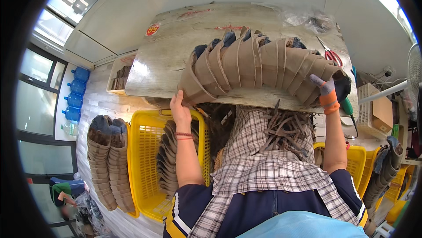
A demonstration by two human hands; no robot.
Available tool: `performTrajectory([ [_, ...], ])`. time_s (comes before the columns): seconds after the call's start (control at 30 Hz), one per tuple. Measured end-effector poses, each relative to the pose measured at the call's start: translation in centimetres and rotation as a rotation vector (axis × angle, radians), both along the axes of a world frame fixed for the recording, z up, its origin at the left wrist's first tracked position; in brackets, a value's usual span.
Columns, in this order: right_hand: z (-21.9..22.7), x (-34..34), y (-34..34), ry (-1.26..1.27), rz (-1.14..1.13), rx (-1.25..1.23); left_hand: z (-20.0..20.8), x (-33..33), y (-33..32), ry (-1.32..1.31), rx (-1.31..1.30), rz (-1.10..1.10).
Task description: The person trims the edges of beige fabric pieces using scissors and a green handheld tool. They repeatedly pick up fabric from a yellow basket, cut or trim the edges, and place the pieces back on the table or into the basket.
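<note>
A long curved stack of nested brown suede-like pieces [250, 64] with dark blue fuzzy lining, which look like boot uppers, lies in an arch along the table's near side. My left hand [180, 112], bare, with a red band at the wrist, holds the left end of the stack at the table edge. In a grey and orange glove, my right hand [326, 93] grips the right end, its thumb over the outer side. The fingers beneath are partly hidden on both sides. Red-handled scissors [332, 54] lie just behind the stack's right end. Dark trimmed strips [285, 130] are heaped on my checked apron [250, 172].
Left of me, a yellow basket [143, 150] holds more nested pieces; two stacks [107, 163] stand beside it. The worn wooden table [171, 53] bears clear plastic [307, 20] at the back right. A green-handled tool [347, 106] hangs at its right edge. More yellow baskets [355, 161] stand right.
</note>
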State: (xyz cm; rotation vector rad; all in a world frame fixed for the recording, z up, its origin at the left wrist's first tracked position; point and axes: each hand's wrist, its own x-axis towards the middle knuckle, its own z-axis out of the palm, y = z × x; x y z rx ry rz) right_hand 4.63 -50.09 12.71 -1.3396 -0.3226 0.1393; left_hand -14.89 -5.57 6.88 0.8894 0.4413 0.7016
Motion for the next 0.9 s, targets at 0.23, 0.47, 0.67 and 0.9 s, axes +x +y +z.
performTrajectory([
  [0.23, 2.8, 2.5, 2.2, -0.061, 0.124, -0.149, 3.6, 7.7, 6.5, 0.014, 0.121, -0.540],
  [0.47, 6.5, 9.7, 6.1, -0.284, 0.191, -0.189, 5.0, 18.7, 10.4, -0.135, 0.060, -0.510],
  [0.67, 9.6, 20.6, 8.2, -0.328, 0.213, -0.103, 7.2, 27.0, 13.2, -0.221, 0.048, -0.507],
  [0.9, 0.5, 36.0, 6.6, -0.104, -0.276, -0.535, 1.5, 36.2, 13.7, 0.151, 0.267, -0.273],
])
